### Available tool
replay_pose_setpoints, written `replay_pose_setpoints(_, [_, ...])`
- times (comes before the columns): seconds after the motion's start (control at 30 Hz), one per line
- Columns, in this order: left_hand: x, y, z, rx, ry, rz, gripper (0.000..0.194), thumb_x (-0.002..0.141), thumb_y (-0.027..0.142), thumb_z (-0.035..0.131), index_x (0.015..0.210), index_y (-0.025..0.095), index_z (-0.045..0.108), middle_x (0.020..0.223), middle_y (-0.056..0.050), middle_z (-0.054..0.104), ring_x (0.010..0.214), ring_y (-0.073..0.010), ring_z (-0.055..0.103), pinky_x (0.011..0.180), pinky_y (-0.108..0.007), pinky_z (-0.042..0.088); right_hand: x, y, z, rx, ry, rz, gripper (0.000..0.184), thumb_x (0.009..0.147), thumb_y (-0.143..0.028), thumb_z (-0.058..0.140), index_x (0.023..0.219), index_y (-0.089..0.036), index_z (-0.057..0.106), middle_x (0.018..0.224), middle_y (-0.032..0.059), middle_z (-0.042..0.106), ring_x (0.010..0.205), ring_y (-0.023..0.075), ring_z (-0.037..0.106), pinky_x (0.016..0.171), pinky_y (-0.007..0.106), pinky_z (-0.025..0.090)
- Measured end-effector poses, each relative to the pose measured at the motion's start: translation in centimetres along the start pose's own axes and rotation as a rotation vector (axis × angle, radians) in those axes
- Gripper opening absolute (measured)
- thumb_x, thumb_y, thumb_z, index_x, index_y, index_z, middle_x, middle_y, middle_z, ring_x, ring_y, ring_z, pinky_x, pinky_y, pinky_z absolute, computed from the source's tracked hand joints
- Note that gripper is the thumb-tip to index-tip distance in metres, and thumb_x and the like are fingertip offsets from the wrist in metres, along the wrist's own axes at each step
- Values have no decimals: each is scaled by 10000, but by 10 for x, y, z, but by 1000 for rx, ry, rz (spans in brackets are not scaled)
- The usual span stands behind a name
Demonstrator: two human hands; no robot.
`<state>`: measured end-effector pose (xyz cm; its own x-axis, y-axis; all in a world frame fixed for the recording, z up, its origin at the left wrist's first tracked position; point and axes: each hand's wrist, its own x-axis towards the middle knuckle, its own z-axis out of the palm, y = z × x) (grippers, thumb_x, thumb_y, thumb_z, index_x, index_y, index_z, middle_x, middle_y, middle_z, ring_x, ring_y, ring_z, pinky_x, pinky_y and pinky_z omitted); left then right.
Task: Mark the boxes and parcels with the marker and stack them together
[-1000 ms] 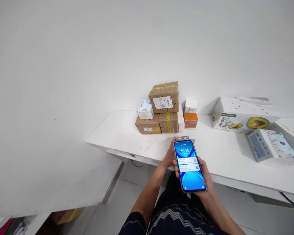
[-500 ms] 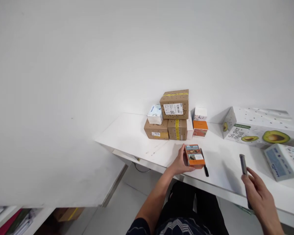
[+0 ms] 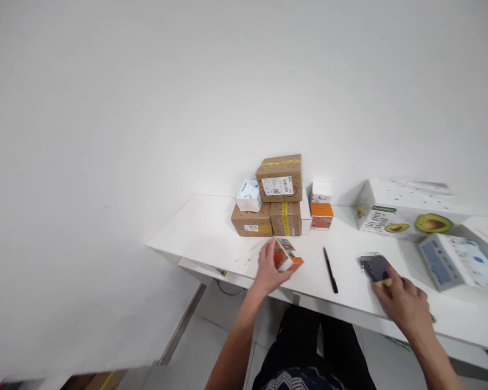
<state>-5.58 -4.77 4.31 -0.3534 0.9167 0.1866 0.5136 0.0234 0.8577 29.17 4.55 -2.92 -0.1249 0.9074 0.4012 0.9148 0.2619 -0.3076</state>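
Note:
My left hand (image 3: 268, 268) grips a small orange-and-white printed box (image 3: 287, 255) from its left side, with the box tilted over the white table. In my right hand (image 3: 406, 300) is a dark smartphone (image 3: 378, 268), low over the right part of the table; its back with the cameras faces up, and fingers cover its near end. Whether the phone touches the table I cannot tell. Between the two hands lies a black pen (image 3: 330, 271).
Brown cardboard boxes (image 3: 280, 179) stand stacked against the wall, a white tissue pack (image 3: 249, 195) on the lower one. Right of them, a small white box (image 3: 321, 192) tops an orange box (image 3: 321, 216). Farther right are an avocado-printed carton (image 3: 406, 216) and a blue-white pack (image 3: 459, 262).
My left hand has moved left with the orange box, turning and tilting it away from the pen. My right hand has moved left and turned the phone from edge-on to back up.

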Motion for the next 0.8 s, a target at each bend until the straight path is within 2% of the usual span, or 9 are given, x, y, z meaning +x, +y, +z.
replay_pose_setpoints(0.1, [16,6,-17,286,145,-92,925,615,414,774,1416,224,355,1345,-156,377,1281,-379,365,1078,-522,289,2,2,8,-126,75,-60,536,875,-434,434,1236,-56,551,1040,245,627,986,380,598,864,539,450])
replay_pose_setpoints(0.17, [29,9,-22,493,181,-178,875,649,424,734,1411,216,357,1325,-166,389,1241,-383,402,1042,-522,319,2,3,13,-155,90,-62,532,884,-438,434,1215,-43,563,1071,258,622,1001,372,577,856,518,457])
replay_pose_setpoints(0.27, [47,12,-21,702,210,-303,805,708,492,663,1404,228,356,1316,-190,397,1192,-396,447,972,-530,362,0,2,16,-142,87,-16,498,876,-443,455,1212,-94,570,1127,244,609,1027,372,541,855,525,449])
replay_pose_setpoints(0.4, [61,10,-10,835,282,-371,735,741,615,575,1343,220,425,1271,-208,425,1140,-428,475,905,-543,378,-2,0,1,-50,109,46,463,886,-449,445,1211,-145,571,1144,211,586,1116,368,489,898,528,422])
replay_pose_setpoints(0.5, [65,1,-2,863,309,-378,712,767,671,503,1285,183,477,1220,-221,444,1127,-444,469,883,-552,376,1,5,-21,6,200,200,508,884,-491,439,1217,-135,581,1117,207,559,1065,354,493,851,501,447])
replay_pose_setpoints(0.6, [63,-12,1,815,354,-335,697,791,675,475,1298,196,469,1278,-222,402,1168,-440,432,896,-585,364,10,18,-45,9,352,406,605,844,-534,488,1269,-110,559,1134,224,509,1050,369,469,806,503,447])
replay_pose_setpoints(0.67, [57,-20,1,764,430,-252,666,809,636,495,1322,214,456,1356,-215,337,1243,-431,366,941,-611,333,18,30,-56,-4,446,490,696,803,-560,539,1334,-112,504,1224,240,448,1092,394,442,847,549,408])
replay_pose_setpoints(0.73, [46,-26,1,707,529,-119,614,828,577,516,1315,206,474,1382,-202,313,1294,-403,315,997,-609,297,27,42,-61,9,469,532,790,762,-587,582,1385,-123,444,1327,262,366,1164,434,400,898,594,351])
replay_pose_setpoints(0.8, [32,-30,1,642,603,29,526,853,509,522,1269,187,520,1352,-187,350,1293,-363,327,1035,-576,285,38,52,-62,45,399,573,870,729,-603,616,1422,-125,397,1386,291,301,1238,473,344,911,601,331])
